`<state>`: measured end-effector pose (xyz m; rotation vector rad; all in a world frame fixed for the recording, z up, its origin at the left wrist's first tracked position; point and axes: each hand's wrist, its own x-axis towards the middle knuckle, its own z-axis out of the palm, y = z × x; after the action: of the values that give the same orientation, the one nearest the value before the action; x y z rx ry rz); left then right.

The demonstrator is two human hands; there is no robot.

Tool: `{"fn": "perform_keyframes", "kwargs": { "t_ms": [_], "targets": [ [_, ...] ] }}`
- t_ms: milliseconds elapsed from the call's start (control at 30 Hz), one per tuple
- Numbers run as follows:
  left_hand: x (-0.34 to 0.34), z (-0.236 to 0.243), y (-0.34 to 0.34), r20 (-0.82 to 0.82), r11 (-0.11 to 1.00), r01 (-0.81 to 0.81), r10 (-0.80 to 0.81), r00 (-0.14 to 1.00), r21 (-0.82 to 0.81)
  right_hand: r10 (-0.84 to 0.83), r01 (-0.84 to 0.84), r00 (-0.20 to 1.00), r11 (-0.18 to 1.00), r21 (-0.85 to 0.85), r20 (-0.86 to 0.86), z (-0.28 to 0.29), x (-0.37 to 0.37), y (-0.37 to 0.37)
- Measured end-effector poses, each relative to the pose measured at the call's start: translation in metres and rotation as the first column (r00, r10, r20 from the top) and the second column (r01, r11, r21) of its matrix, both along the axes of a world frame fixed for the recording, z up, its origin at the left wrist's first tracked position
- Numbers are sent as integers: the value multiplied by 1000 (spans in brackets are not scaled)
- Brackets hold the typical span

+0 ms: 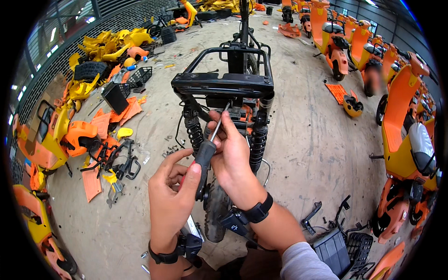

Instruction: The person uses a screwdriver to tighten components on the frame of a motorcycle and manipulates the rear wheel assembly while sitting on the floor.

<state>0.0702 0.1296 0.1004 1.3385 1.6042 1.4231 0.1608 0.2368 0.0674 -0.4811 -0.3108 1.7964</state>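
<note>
A screwdriver (pixel 205 153) with a black and red handle slants up and away from me. My left hand (pixel 171 190) closes round its handle. The fingers of my right hand (pixel 233 153) pinch its metal shaft. Its tip points in under the rear of a stripped black scooter frame (pixel 223 84); the exact spot it meets is hard to make out. On either side of my hands stand coil-spring shock absorbers (pixel 258 144). Below them is the rear wheel (pixel 217 214), partly covered by my right forearm. Orange parts (pixel 243 113) show inside the frame, just beyond my right fingers.
Orange and yellow scooters (pixel 403 126) line the right side. Piled yellow panels (pixel 109 44) and loose orange panels (pixel 100 123) lie at the left. A yellow helmet (pixel 353 106) sits on the floor to the right. Black brackets (pixel 311 217) and a black box (pixel 330 249) lie near right.
</note>
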Motion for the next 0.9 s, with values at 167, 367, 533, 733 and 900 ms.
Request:
{"fn": "perform_keyframes", "kwargs": {
  "t_ms": [167, 367, 533, 733, 900],
  "targets": [
    [6, -5, 7, -472, 920, -98, 283, 835, 378, -90, 97, 986, 995, -39, 139, -6, -20, -27],
    [11, 0, 4, -387, 946, -30, 161, 908, 324, -84, 74, 979, 995, 62, 187, -2, -14, -30],
    [-4, 5, -4, -62, 980, 191, -194, 979, -50, -65, 64, 993, 998, 11, 102, 5, -10, -33],
    [7, 10, -4, -261, 991, 117, -95, 961, 70, -32, 31, 995, 1000, 3, 93, 7, -9, -32],
    [4, -4, 2, -526, 946, 108, 74, 847, 307, -71, 59, 987, 994, 87, 144, -2, -13, -34]
  ]
}}
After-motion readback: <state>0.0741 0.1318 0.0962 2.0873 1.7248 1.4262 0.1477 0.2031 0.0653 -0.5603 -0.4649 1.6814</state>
